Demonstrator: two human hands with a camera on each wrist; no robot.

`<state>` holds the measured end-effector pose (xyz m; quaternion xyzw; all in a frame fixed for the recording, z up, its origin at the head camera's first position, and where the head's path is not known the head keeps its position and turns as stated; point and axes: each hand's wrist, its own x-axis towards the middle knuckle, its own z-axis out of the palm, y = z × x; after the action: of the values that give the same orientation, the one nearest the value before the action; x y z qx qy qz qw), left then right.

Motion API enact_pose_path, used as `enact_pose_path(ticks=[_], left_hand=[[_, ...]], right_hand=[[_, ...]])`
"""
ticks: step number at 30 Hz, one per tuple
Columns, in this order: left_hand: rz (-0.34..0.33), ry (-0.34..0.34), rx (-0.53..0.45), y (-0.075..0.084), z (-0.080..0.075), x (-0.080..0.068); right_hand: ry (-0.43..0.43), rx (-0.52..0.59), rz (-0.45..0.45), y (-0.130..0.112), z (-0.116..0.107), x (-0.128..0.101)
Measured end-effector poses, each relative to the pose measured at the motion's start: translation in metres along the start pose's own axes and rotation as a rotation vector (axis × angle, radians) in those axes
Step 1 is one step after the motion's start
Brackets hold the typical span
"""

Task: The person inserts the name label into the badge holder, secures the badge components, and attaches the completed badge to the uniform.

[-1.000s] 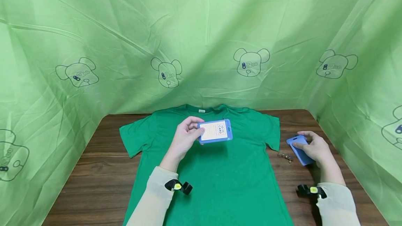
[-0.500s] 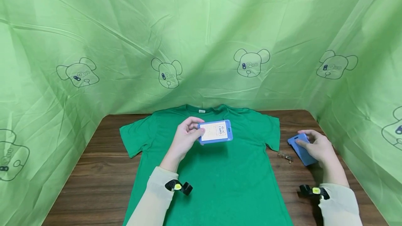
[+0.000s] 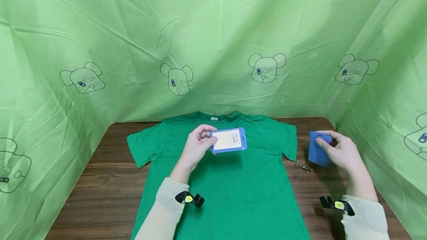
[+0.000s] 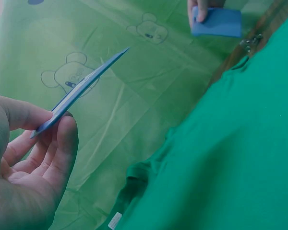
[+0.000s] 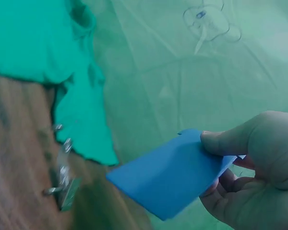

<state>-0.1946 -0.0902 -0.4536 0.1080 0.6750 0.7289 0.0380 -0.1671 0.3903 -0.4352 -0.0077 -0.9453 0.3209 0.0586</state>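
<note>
Between thumb and fingers, my left hand (image 3: 199,142) pinches a blue-framed ID card holder (image 3: 229,140) with a white "ID/IC CARD" insert, held over the chest of a green T-shirt (image 3: 230,188). In the left wrist view the holder (image 4: 81,91) appears nearly edge-on. My right hand (image 3: 343,151) pinches a plain blue card-holder piece (image 3: 318,150) by one end, tilted up above the right side of the table. The right wrist view shows this blue piece (image 5: 168,175) with the thumb flat on it. A small clear strap clip with metal parts (image 3: 302,167) lies just left of it.
The T-shirt is spread flat on a dark wooden table (image 3: 110,180), neck at the back edge. Its right sleeve (image 3: 287,140) reaches close to the clip. A green curtain (image 3: 213,40) with bear-face prints encloses the back and sides.
My right hand has raised the blue piece off the table and tilted it more upright, shifting slightly right. The left hand and its card holder have stayed in place.
</note>
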Motion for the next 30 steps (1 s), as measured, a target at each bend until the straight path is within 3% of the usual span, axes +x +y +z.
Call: enact_pose_path(ticks=[16,30], left_hand=[[-0.004,-0.001,-0.001,0.002,0.001,0.0],[-0.002,-0.003,-0.002,0.0,0.001,0.0]], right_hand=[[-0.048,0.064,-0.112,-0.038,-0.011,-0.009],[-0.071,0.102,-0.17,-0.046,-0.006,-0.012]])
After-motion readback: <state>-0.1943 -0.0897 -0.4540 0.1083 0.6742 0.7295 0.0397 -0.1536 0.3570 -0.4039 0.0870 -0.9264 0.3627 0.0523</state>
